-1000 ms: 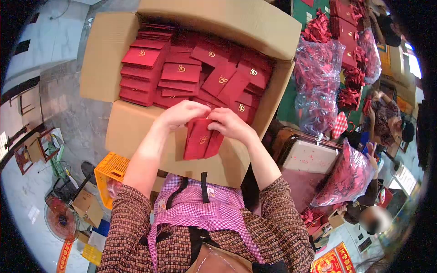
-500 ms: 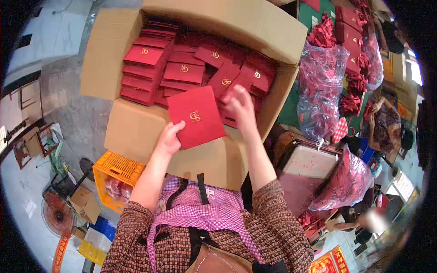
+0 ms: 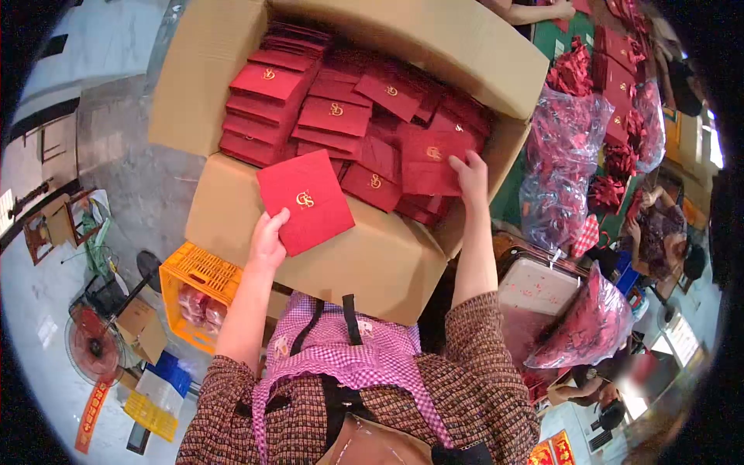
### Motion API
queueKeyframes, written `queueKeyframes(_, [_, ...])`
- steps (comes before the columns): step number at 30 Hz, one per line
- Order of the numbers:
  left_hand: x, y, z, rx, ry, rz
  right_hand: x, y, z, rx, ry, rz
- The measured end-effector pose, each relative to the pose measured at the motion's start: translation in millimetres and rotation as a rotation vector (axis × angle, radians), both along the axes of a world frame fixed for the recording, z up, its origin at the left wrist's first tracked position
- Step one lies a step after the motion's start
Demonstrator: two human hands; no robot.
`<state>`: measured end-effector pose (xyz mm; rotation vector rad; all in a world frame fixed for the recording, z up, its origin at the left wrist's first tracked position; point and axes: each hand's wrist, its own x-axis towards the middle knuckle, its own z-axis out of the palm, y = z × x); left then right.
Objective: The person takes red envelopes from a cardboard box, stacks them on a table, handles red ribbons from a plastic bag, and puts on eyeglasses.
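Note:
My left hand (image 3: 268, 242) is closed on the lower left corner of a square red envelope (image 3: 318, 209) with a gold monogram, held over the box's near flap. My right hand (image 3: 472, 178) pinches the right edge of another red envelope (image 3: 430, 170), above the right side of the cardboard box (image 3: 225, 198). Inside that open box lie many similar envelopes: an orderly stack (image 3: 267, 81) on the left, looser ones in the middle and right. Those beneath the right hand's envelope are partly hidden.
An orange plastic crate (image 3: 198, 271) with wrapped contents stands left. On the right, a green table (image 3: 508, 167) bears red goods and clear plastic bags (image 3: 566, 147). A pink bag (image 3: 593, 325) and a fan (image 3: 94, 345) stand farther out. Other people sit at the right.
My right hand has moved right and now grips an envelope; before, it was blurred over the pile. The envelope in my left hand has shifted left in view. The box appears farther right.

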<state>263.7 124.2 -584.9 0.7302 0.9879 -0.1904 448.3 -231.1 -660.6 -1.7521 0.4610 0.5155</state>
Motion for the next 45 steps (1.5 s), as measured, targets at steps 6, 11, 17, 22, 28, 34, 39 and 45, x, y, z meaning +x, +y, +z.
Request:
queueKeyframes(6, [1.5, -3.6, 1.8, -0.007, -0.032, 0.071, -56.3, 0.7, 1.9, 0.311, 0.04, -0.355])
queueKeyframes(11, [-2.6, 0.2, 7.6, 0.049, -0.03, 0.039, -33.3, 28.4, 27.9, -0.272, -0.343, 0.676])
queueKeyframes(17, [-4.6, 3.7, 14.0, 0.05, -0.04, 0.024, -10.2, 136.8, 0.6, -0.528, -0.841, 1.611])
queueKeyframes(22, [-18.5, -1.1, 13.6, 0.062, -0.017, 0.053, -21.5, 150.9, -34.5, -0.66, -0.913, 1.836])
queueKeyframes(28, [-24.8, -3.6, 8.1, 0.054, -0.028, 0.075, -31.2, 141.8, -23.8, -0.76, -0.874, 2.021])
queueKeyframes(34, [-29.8, -3.4, -1.2, 0.028, -0.05, 0.072, -28.7, 144.7, -30.0, -0.825, -1.003, 2.14])
queueKeyframes(39, [-29.3, -2.3, -2.3, 0.031, -0.066, 0.072, -26.2, 136.7, -11.7, -0.825, -0.973, 2.121])
queueKeyframes(45, [-22.2, -1.3, 2.0, 0.037, -0.017, 0.075, -21.2, 84.8, 13.8, -0.54, -0.937, 1.727])
